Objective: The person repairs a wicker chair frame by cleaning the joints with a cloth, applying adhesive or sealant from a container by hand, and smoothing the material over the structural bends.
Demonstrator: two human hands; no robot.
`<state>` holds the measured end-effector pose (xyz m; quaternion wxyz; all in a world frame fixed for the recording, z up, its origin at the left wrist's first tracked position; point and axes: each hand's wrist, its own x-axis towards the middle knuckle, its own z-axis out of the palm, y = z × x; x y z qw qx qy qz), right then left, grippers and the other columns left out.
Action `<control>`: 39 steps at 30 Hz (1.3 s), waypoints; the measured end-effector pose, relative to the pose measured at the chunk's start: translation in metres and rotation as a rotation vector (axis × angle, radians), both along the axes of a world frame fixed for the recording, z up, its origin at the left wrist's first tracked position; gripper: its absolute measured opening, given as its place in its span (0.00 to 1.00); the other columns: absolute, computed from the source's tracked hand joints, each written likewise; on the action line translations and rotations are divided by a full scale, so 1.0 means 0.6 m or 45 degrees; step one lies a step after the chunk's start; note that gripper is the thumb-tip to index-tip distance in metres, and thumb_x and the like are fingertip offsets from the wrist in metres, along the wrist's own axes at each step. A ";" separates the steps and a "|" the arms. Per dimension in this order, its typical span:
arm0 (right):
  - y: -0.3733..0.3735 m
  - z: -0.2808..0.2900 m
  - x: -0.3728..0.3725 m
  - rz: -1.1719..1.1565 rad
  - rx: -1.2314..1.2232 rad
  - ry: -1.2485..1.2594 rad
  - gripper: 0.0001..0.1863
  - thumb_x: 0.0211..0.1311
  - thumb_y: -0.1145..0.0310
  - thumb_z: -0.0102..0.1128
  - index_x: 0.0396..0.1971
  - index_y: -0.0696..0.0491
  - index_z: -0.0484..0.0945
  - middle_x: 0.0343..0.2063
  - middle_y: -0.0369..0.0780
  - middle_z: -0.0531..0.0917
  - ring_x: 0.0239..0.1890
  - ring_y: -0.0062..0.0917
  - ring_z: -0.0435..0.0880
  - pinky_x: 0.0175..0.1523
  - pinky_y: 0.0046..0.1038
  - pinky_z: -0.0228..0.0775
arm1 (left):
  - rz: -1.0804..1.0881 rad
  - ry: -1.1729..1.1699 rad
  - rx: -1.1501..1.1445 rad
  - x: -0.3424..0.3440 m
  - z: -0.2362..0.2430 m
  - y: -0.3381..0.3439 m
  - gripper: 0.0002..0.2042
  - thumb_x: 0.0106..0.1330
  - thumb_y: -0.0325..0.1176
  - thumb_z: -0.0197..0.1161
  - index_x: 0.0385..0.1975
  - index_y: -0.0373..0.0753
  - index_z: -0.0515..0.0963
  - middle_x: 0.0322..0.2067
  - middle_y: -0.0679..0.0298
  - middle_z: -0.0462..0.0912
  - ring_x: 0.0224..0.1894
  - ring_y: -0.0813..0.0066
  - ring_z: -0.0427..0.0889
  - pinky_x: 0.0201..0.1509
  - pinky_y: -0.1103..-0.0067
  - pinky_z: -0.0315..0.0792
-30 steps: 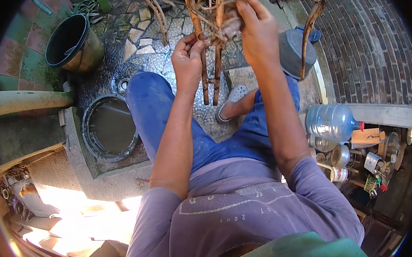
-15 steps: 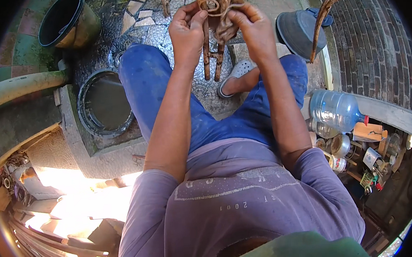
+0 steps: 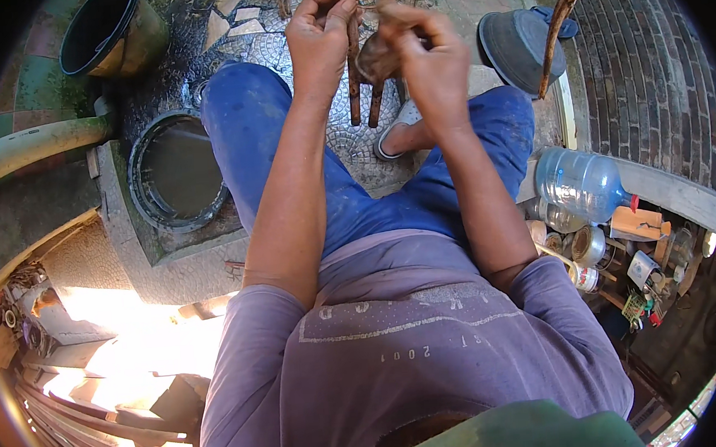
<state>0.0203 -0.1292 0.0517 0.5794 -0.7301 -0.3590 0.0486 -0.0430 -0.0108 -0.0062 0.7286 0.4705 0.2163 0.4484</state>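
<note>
Between my knees stands a brown wooden frame (image 3: 355, 87) of two slim sticks joined by a short crosspiece, with thin curled strands near its top. My left hand (image 3: 320, 43) is closed, thumb and fingers pinching the frame's left side by the curls. On the other side, my right hand (image 3: 431, 56) is curled and smeared by motion. A wadded grey-brown cloth-like thing (image 3: 377, 58) hangs from it against the right stick. Its exact kind is blurred, and the frame's top runs out of view.
A round black tub of murky water (image 3: 176, 174) sits at left, below a dark bucket (image 3: 104, 34). An upturned grey basin (image 3: 520, 54) and a bent branch (image 3: 564, 26) are at right. A clear blue water jug (image 3: 580, 187) lies by cluttered containers.
My right hand has shifted slightly left, with the wadded thing now lower against the stick. My left hand keeps its pinch. The frame sits a little higher in the picture.
</note>
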 end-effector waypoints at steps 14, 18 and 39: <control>-0.013 -0.039 0.008 -0.183 -0.027 -0.182 0.10 0.58 0.79 0.69 0.40 0.55 0.87 0.35 0.41 0.82 0.38 0.31 0.83 0.44 0.30 0.76 | -0.026 -0.015 -0.016 -0.006 0.002 0.002 0.12 0.69 0.25 0.66 0.49 0.28 0.79 0.37 0.58 0.88 0.38 0.78 0.86 0.43 0.83 0.78; -0.019 -0.029 0.059 -0.183 0.169 0.244 0.10 0.66 0.75 0.68 0.45 0.58 0.84 0.42 0.37 0.85 0.44 0.20 0.83 0.48 0.25 0.76 | -0.088 0.092 -0.017 0.003 0.013 -0.018 0.11 0.67 0.25 0.67 0.47 0.28 0.80 0.38 0.60 0.87 0.38 0.79 0.85 0.43 0.82 0.77; -0.076 -0.038 0.100 0.043 0.244 0.443 0.21 0.73 0.68 0.63 0.61 0.59 0.74 0.47 0.36 0.83 0.49 0.19 0.80 0.56 0.24 0.72 | 0.177 0.365 0.400 0.000 0.097 0.069 0.15 0.76 0.41 0.61 0.44 0.33 0.83 0.30 0.70 0.80 0.32 0.84 0.74 0.38 0.81 0.71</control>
